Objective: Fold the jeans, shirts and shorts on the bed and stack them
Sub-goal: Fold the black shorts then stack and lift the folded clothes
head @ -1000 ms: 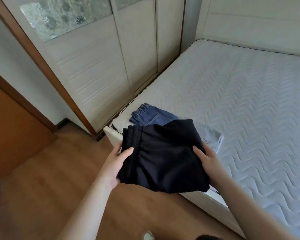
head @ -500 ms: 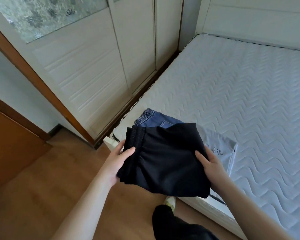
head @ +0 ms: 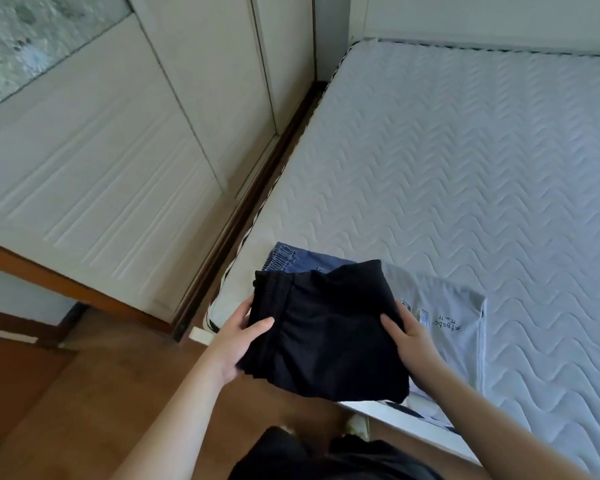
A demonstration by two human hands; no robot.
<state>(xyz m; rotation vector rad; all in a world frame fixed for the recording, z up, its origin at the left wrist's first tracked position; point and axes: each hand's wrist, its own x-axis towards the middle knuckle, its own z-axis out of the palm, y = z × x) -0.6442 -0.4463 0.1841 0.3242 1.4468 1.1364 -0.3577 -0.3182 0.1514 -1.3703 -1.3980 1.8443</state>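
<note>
Shorts (head: 329, 337), black and already folded into a thick square, sit between the two hands above the near corner of the bed (head: 465, 174). The left hand (head: 236, 337) grips the elastic-waist edge, thumb laid on top of the cloth and fingers tucked beneath. The right hand (head: 407, 337) holds the opposite edge in the same way, thumb over, fingers under. Held so, the bundle is level and keeps its shape, with its near part out past the mattress edge over the wooden floor (head: 94, 403).

Just beyond the shorts, flat on the mattress, lies a folded pale grey shirt (head: 454, 327) with small dark lettering. Folded blue jeans (head: 302, 261) show at its far left, their waistband peeking out; which of the two lies on top I cannot tell. White wardrobe doors (head: 118, 150) stand to the left of the bed.

Folding looks finished for all three garments, so the step in hand seems to be the stacking. The next move calls for carrying the shorts forward over the grey shirt, lowering them squarely so the edges line up, and sliding the fingers out from beneath without dragging the folds open.
</note>
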